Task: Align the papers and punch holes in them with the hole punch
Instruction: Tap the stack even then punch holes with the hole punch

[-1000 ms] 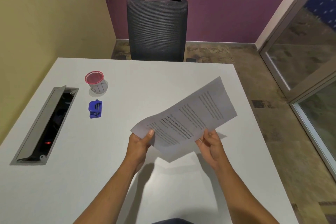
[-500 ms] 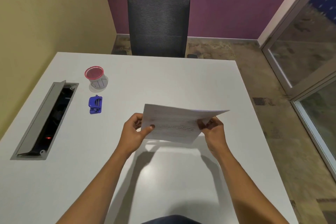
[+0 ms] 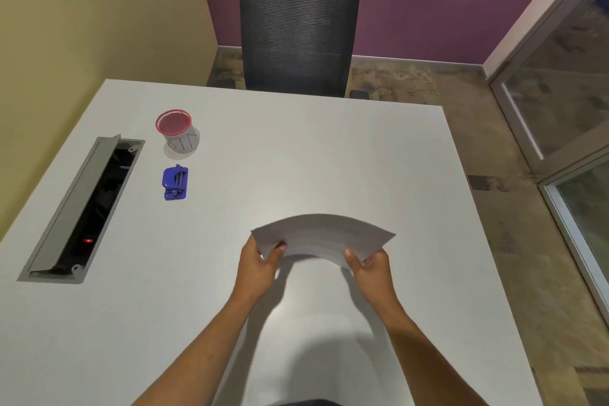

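Head view: left hand (image 3: 260, 265) and right hand (image 3: 370, 265) grip bowed papers (image 3: 324, 234) between them.

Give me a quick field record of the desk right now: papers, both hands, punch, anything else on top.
papers: small stack, bowed upward, held off the table at its two ends
left hand: grips the stack's left end
right hand: grips the stack's right end
hole punch: blue, on the table to the left, untouched
cup: red-rimmed, just beyond the punch, apart from it
cable tray: set in the tabletop at far left, lid open
chair: dark mesh, at the far side
punching: not yet done
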Demonstrator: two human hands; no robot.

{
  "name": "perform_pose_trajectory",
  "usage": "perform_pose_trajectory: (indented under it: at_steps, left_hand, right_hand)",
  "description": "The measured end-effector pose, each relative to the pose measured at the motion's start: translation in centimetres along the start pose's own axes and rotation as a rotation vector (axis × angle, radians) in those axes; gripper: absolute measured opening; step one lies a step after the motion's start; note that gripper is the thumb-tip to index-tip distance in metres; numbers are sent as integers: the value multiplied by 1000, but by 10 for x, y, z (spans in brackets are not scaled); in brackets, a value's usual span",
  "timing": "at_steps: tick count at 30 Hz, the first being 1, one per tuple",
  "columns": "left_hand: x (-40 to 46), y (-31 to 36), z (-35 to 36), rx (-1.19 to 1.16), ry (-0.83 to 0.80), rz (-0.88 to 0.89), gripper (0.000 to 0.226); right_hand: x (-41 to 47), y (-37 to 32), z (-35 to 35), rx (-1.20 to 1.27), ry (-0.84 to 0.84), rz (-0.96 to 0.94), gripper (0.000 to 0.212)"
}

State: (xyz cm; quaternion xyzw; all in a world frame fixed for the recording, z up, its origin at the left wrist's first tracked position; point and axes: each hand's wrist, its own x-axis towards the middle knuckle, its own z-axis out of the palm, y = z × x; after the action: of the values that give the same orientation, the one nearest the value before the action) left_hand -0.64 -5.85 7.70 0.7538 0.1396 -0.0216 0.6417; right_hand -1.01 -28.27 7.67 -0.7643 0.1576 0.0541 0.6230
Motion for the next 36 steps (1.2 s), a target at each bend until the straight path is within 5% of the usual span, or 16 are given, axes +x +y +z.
perform_pose_trajectory:
  at_steps: [25, 36]
  left_hand:
    - [109, -15, -57, -11, -5, -290, 15]
    - [200, -46, -130, 174, 584, -270, 15]
  right_hand:
    - [75, 17, 29, 141, -164, 197, 21]
    - [102, 41, 38, 193, -140, 250, 19]
